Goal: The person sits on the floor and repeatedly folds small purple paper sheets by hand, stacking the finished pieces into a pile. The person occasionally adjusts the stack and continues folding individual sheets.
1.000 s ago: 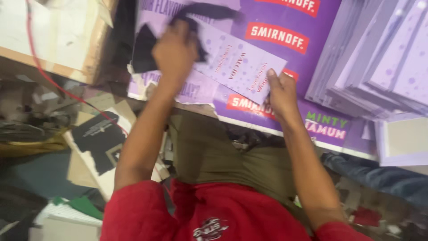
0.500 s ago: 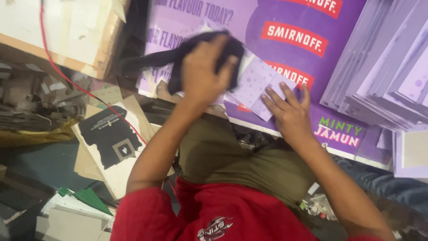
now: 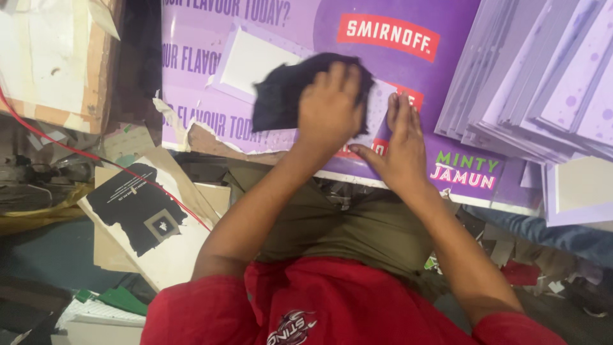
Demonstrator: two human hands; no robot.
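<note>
On the large purple printed board (image 3: pixel 300 38) that fills the upper middle of the head view, the left hand (image 3: pixel 329 108) presses a dark, crumpled cloth (image 3: pixel 287 92) down with its palm and curled fingers, gripping the fabric against the surface. The cloth bunches out to the left of the knuckles and also shows past the fingertips at the top. Just beside it, the right hand (image 3: pixel 402 147) lies flat and open on the same board, fingers straight and pointing away from the person, thumb stretched toward the left wrist; it holds nothing. A pale rectangular patch (image 3: pixel 255 61) sits on the board just left of the cloth. The board's lower left edge is torn and ragged. To the right, a fanned stack of lilac printed sheets (image 3: pixel 543 76) overlaps the board. At lower left, well apart from the hands, a tan cardboard piece with a black printed patch (image 3: pixel 137 207) lies among scraps, and a thin red cord (image 3: pixel 96 156) runs across it. The person wears a red shirt (image 3: pixel 319 306) and olive trousers (image 3: pixel 357 230).
</note>
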